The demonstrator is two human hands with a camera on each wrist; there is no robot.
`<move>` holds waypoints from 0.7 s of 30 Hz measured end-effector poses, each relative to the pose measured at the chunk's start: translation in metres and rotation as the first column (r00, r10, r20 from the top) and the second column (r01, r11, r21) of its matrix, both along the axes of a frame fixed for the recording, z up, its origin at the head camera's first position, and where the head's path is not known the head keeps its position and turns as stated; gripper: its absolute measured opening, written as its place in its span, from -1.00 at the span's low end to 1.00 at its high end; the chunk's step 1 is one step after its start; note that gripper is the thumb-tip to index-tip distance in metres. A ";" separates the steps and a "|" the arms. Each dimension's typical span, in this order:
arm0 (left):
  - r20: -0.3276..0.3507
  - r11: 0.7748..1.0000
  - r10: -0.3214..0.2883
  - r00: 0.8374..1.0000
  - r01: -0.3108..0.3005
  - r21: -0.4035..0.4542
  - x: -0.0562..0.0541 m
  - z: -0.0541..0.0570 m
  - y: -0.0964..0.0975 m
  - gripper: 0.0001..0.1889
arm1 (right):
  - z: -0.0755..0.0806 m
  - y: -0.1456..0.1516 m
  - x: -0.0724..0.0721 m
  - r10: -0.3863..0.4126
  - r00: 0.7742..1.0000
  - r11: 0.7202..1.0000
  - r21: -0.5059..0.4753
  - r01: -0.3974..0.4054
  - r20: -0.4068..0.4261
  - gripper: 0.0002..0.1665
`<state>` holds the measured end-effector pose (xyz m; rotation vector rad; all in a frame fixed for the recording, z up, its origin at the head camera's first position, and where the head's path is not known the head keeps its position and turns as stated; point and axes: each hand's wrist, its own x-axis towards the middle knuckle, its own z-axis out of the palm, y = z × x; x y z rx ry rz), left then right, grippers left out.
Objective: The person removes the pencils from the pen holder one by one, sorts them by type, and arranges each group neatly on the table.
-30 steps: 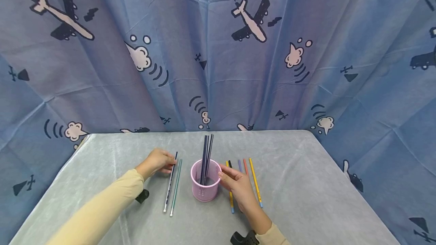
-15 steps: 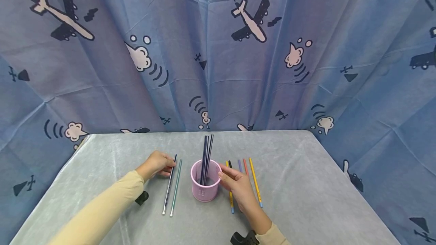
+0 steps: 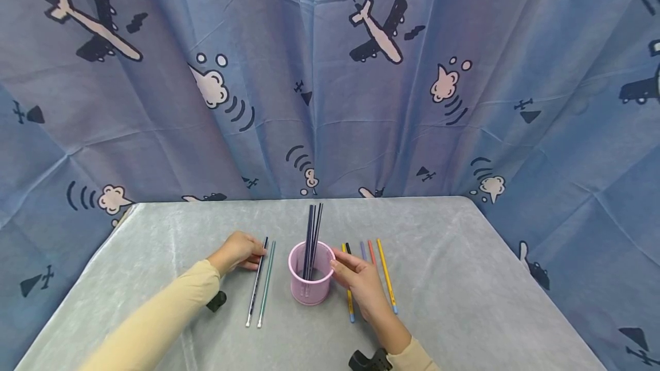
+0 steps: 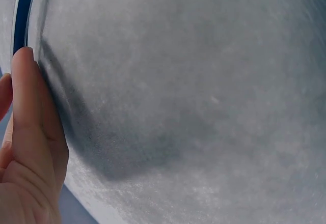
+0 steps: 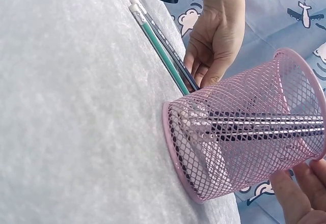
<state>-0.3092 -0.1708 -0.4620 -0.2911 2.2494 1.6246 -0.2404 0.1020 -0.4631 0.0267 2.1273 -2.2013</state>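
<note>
A pink mesh pencil cup [image 3: 305, 292] stands upright mid-table, with several dark pencils [image 5: 265, 127] inside, eraser ends down. My right hand [image 3: 363, 285] holds the cup at its right side, thumb by the rim. Left of the cup, a dark blue pencil [image 3: 254, 296] with a white eraser lies beside a green pencil [image 3: 266, 288], both with erasers toward me. My left hand [image 3: 239, 252] pinches the dark blue pencil near its far end. In the left wrist view, this pencil [image 4: 22, 12] runs up from the fingertips [image 4: 23, 61].
Right of the cup lie several more pencils: a yellow one [image 3: 387, 279], a red one [image 3: 372, 252], a purple one [image 3: 363, 251], and a yellow and black pair partly behind my right hand. A blue patterned curtain [image 3: 330, 85] hangs behind the grey-covered table [image 3: 464, 302].
The dark blue pencil has slid slightly toward me, and my left hand has lowered a little with it. My right hand and the cup have stayed in place.
</note>
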 end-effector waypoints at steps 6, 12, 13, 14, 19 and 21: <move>-0.002 0.999 0.017 1.000 -0.017 -0.036 -0.001 0.000 0.001 -0.83 | 0.001 0.000 0.000 -0.005 1.000 1.000 -0.003 0.005 0.009 -0.52; -0.014 0.998 0.025 1.000 -0.026 -0.058 0.000 0.000 0.001 -0.82 | 0.001 0.000 0.001 -0.009 1.000 1.000 0.003 0.009 0.016 -0.52; -0.018 0.998 0.028 0.999 -0.029 -0.061 0.000 0.000 0.001 -0.82 | 0.001 0.000 0.001 -0.009 1.000 1.000 0.003 0.009 0.016 -0.52; -0.021 0.997 0.028 0.999 -0.029 -0.065 0.000 -0.001 0.001 -0.82 | 0.001 0.000 0.001 -0.008 1.000 1.000 0.003 0.008 0.016 -0.52; -0.046 0.995 0.025 0.999 -0.030 -0.093 0.001 0.000 0.002 -0.83 | 0.001 0.000 0.001 -0.006 1.000 1.000 0.009 0.006 0.009 -0.52; -0.056 0.992 0.026 0.998 -0.033 -0.120 0.001 0.000 0.003 -0.84 | 0.001 0.000 0.001 -0.005 1.000 1.000 0.009 0.005 0.009 -0.52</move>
